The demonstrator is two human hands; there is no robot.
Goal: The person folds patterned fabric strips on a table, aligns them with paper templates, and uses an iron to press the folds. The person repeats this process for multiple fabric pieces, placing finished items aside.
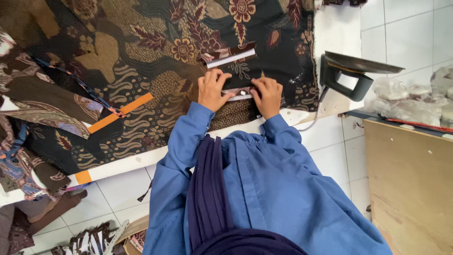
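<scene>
My left hand and my right hand press side by side on a small folded strip of patterned fabric with a white backing. The strip lies on a large brown and black floral cloth spread over a white table. Both hands pinch the strip's ends, fingers curled down on it. A second folded strip with a white edge lies just beyond my hands. My blue sleeves and a dark scarf fill the lower view.
A dark flat iron stands on the table's right end, its cord hanging down. An orange strip lies on the cloth at left. More patterned fabric piles at far left. A wooden board and plastic bags are at right.
</scene>
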